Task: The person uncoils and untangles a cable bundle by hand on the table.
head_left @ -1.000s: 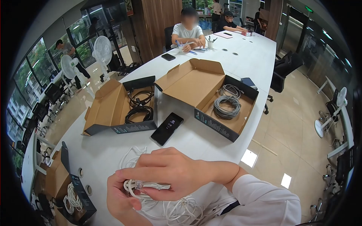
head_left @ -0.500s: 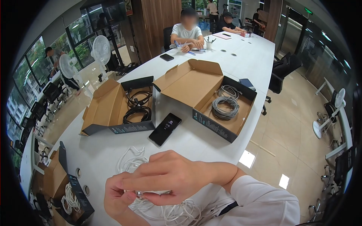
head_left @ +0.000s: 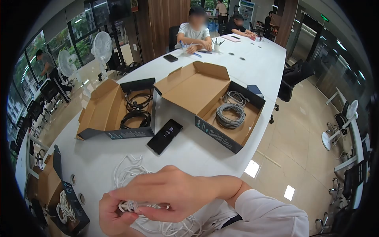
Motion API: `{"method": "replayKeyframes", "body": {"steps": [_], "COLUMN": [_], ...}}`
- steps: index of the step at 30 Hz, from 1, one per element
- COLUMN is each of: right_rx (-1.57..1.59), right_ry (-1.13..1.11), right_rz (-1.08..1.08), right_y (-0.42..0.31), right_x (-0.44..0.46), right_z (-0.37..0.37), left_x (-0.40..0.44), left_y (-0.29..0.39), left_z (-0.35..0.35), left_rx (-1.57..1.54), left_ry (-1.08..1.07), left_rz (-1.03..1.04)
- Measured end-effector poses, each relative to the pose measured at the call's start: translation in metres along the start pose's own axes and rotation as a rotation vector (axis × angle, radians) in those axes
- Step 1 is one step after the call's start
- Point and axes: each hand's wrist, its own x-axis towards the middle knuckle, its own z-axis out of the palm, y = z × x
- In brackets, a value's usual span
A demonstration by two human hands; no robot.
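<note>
White cable (head_left: 128, 205) is bunched in a small coil between my two hands, low in the view. My left hand (head_left: 112, 215) is closed around the coil's left side. Reaching across from the right, my right hand (head_left: 167, 191) pinches the cable with thumb and fingers, and the back of the hand hides part of the grip. Loose white cable (head_left: 130, 168) lies on the table beyond my hands, and more tangled strands (head_left: 177, 228) spread beneath them. A black smartphone (head_left: 165, 136) rests on the table in front of my hands.
An open box with black cables (head_left: 135, 119) stands at left, another with grey cables (head_left: 230, 115) at right. A third box with white cable (head_left: 66, 207) sits low at left. Across the white table (head_left: 221, 73) a person (head_left: 193, 37) sits near a second phone (head_left: 170, 58).
The bunched cable now shows between my fingers, where mostly a small shiny spot showed before. My right hand has shifted slightly. The whole view has moved a little, and things appear further left.
</note>
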Motion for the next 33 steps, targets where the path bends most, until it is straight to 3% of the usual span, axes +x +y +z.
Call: {"method": "replayKeyframes", "body": {"steps": [3, 6, 9, 12, 18, 27, 33], "right_rx": [0.032, -0.034, -0.085, -0.112, -0.173, -0.187, -0.212], "right_ry": [0.011, -0.005, 0.038, 0.094, 0.105, 0.061, 0.079], "right_rz": [0.091, 0.157, 0.149, 0.131, 0.134, 0.226, 0.176], "right_y": [0.001, 0.005, 0.01, 0.013, 0.024, 0.017, 0.021], "right_x": [0.003, 0.004, 0.002, 0.002, 0.003, 0.006, 0.005], "right_z": [-0.006, -0.012, -0.011, -0.006, -0.003, -0.003, -0.001], "left_x": [0.005, 0.007, 0.014, 0.019, 0.025, 0.023, 0.023], "left_y": [0.014, 0.028, 0.032, 0.02, 0.023, 0.016, 0.023], "left_z": [0.014, 0.023, 0.035, 0.045, 0.058, 0.051, 0.051], "left_rx": [0.146, 0.099, 0.309, 0.437, 0.673, 0.758, 0.688], "left_ry": [0.018, 0.025, 0.1, 0.162, 0.218, 0.183, 0.176], "left_rz": [-0.014, -0.21, -0.292, -0.022, 0.049, 0.049, -0.054]}}
